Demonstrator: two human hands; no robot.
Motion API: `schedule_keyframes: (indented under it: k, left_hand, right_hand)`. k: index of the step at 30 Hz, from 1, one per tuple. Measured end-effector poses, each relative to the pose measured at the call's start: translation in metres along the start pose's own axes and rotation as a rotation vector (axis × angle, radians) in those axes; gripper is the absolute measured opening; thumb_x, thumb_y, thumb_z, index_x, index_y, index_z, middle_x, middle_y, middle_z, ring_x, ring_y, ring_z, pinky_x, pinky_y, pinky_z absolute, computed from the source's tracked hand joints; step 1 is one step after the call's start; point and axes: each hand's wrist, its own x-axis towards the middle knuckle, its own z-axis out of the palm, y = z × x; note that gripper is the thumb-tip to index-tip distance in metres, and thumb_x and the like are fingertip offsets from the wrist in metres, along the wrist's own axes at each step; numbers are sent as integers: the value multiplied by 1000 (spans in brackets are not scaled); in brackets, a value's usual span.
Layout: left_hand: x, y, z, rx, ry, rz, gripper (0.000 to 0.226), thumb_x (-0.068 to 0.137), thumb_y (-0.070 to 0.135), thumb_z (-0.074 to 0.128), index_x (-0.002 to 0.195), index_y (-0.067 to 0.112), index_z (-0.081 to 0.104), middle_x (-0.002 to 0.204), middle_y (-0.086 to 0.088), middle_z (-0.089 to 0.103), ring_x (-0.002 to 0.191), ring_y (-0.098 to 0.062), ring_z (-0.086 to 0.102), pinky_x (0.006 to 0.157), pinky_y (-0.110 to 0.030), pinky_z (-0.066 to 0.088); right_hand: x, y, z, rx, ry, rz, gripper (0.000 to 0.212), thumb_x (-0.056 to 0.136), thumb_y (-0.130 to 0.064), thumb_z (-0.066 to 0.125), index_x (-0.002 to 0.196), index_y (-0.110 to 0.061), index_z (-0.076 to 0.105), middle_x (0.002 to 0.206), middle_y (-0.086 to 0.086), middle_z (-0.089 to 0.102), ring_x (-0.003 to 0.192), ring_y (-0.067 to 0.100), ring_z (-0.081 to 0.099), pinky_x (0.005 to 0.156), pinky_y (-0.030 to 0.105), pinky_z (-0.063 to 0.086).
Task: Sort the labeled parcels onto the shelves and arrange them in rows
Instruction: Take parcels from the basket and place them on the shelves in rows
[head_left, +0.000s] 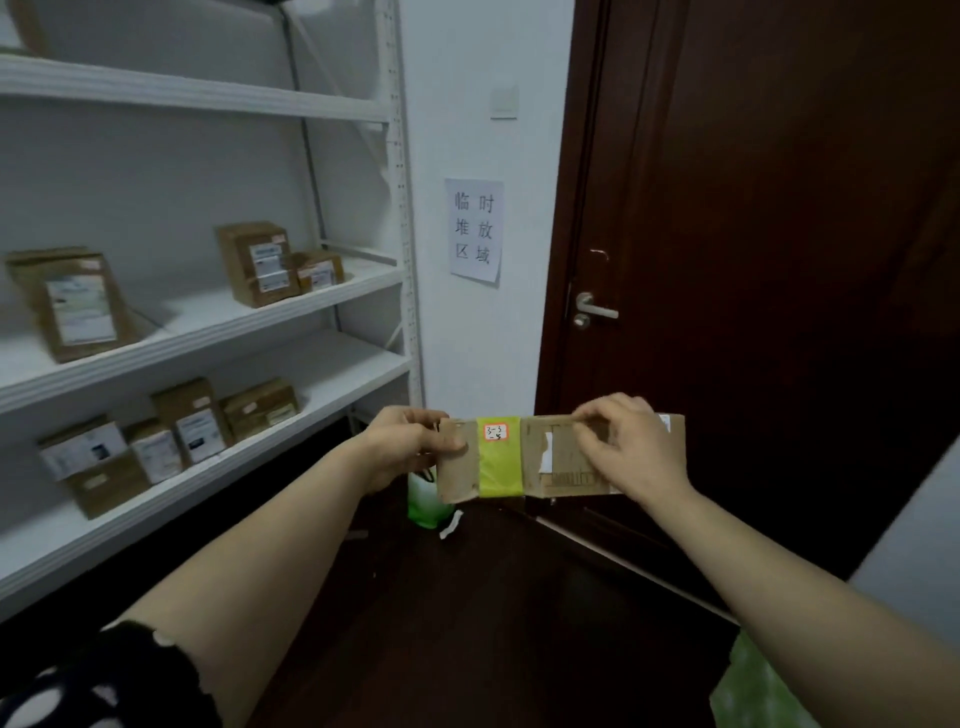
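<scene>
Parcel (501, 460) gripped at both ends by left hand (410, 441) and right hand (631, 452), clear of shelves (311, 304).

Matt brown cardboard parcel (561, 457) with glossy green tape band (500, 462); white painted metal shelves (218, 322); dark wooden door (753, 234).

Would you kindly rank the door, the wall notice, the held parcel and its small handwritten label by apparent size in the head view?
1. door, by far the largest.
2. parcel, though it is nearer the camera, which flatters it.
3. wall notice.
4. handwritten label, the smallest.
</scene>
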Motion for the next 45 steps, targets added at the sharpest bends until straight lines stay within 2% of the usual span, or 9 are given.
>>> schedule_keyframes:
  k: [3,7,9,13,20,24,28,36,45]
  left_hand:
    - [-3,-5,-33,-35,16,1,43,71,-5,76,112,4,65,105,-9,71,99,-20,67,78,-29,57]
    - [-2,-8,-80,-35,6,-11,35,75,-4,73,108,5,68,106,-9,70,102,-22,66,91,-36,53]
    - [2,-10,-103,-46,-6,-12,31,78,-3,70,108,5,68,103,-9,70,95,-20,67,88,-32,55]
    - [8,-9,-140,-54,-15,-5,29,81,0,68,111,4,67,96,-6,72,87,-14,70,78,-26,58]
    - [14,-11,-186,-50,29,-16,26,81,-2,67,107,4,68,95,-7,72,83,-16,71,74,-29,59]
    - [14,-21,-204,-50,59,-32,30,82,1,68,112,2,66,103,-10,71,94,-20,68,82,-32,58]
    - [13,-39,-214,-58,115,-78,32,81,7,71,113,4,67,112,-11,69,103,-21,65,89,-33,54]
    - [4,-66,-239,-51,229,-164,29,84,16,71,110,4,67,111,-12,69,103,-25,65,92,-43,53]
    - [9,-63,-268,-77,272,-159,29,85,12,68,112,3,65,112,-11,68,104,-22,64,85,-33,53]
  right_hand:
    - [28,-16,28,-194,-231,-67,49,91,-46,52,136,-28,47,140,-9,45,133,13,33,111,34,16]
    - [59,-45,64,-253,-448,-31,51,93,-55,41,136,-28,47,139,-6,51,133,13,38,115,38,3]
    - [70,-57,81,-243,-489,-41,48,95,-54,37,135,-29,49,136,-6,53,132,13,39,115,39,2]
    - [88,-80,112,-236,-510,-90,48,96,-54,35,135,-29,48,135,-6,54,131,13,41,114,41,5]
    - [106,-112,145,-200,-557,-150,39,99,-49,35,124,-29,56,122,-6,62,121,13,48,111,40,10]
    - [112,-118,163,-153,-639,-153,37,95,-53,40,118,-32,60,111,-12,65,110,11,55,104,37,31]
    - [115,-118,183,-30,-765,-106,33,91,-52,50,107,-27,65,100,-7,67,94,9,62,84,31,52]
    - [119,-134,223,-20,-882,-173,26,93,-51,48,85,-31,61,82,-9,63,79,7,61,70,25,48]
    - [140,-153,252,18,-901,-220,32,94,-49,48,104,-23,64,91,-6,65,89,12,63,79,31,51]
